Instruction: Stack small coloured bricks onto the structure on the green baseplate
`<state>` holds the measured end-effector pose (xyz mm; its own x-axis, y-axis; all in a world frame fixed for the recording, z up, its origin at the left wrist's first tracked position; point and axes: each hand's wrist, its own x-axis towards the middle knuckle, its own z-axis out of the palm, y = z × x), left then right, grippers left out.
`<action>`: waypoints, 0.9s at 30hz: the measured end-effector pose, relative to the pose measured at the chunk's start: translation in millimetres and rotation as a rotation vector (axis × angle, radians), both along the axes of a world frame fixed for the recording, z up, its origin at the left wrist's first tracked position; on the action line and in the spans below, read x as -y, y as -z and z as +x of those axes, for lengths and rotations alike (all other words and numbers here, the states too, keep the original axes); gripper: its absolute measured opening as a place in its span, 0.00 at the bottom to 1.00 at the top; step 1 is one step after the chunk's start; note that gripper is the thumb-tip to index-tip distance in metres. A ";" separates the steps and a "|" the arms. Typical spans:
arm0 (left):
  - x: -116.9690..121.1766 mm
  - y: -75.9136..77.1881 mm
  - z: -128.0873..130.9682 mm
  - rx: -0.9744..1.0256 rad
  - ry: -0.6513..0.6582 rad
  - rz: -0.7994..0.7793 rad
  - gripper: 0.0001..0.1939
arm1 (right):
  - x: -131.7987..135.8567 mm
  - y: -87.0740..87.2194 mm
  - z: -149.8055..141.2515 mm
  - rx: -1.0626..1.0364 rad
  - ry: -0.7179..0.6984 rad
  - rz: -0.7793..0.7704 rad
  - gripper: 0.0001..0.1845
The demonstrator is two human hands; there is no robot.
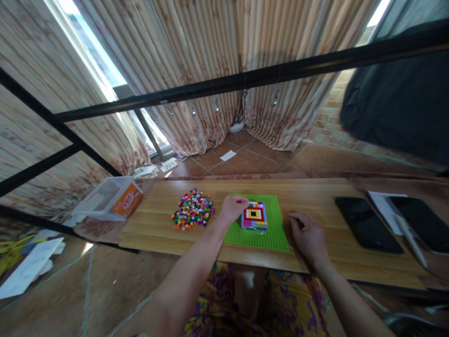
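On a green studded baseplate [273,238] stands a low square build of toy bricks [258,223]. Its top shows coloured rings: a black middle, then yellow, white and red, with mixed colours along the rim. My left hand [233,208] reaches over the baseplate, its thumb and finger pinched at the build's far left corner. Whatever sits between those fingertips is too small to make out. To the right of the baseplate, my right hand [308,236] rests on the wooden table with its fingers curled in; nothing shows in it.
A heap of small multicoloured bricks [194,209] lies left of the baseplate on the wooden table [157,196]. A clear plastic box [100,199] with an orange label stands beyond the table's left end. Two dark phones [368,224], white paper and a pen [410,238] lie at right.
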<state>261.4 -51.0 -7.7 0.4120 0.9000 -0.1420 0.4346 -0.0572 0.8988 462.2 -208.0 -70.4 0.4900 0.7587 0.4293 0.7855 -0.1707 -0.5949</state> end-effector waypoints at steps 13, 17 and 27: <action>13.5 -2.9 -73.1 0.240 -0.179 0.212 0.10 | -1.1 2.2 3.0 0.005 0.012 -0.034 0.20; 32.1 1.5 -137.9 0.083 -0.373 0.251 0.07 | 1.1 2.7 5.2 0.017 0.018 -0.040 0.20; 59.3 7.4 -143.6 -0.468 -0.361 0.333 0.05 | 3.3 6.5 12.4 0.021 0.057 -0.156 0.21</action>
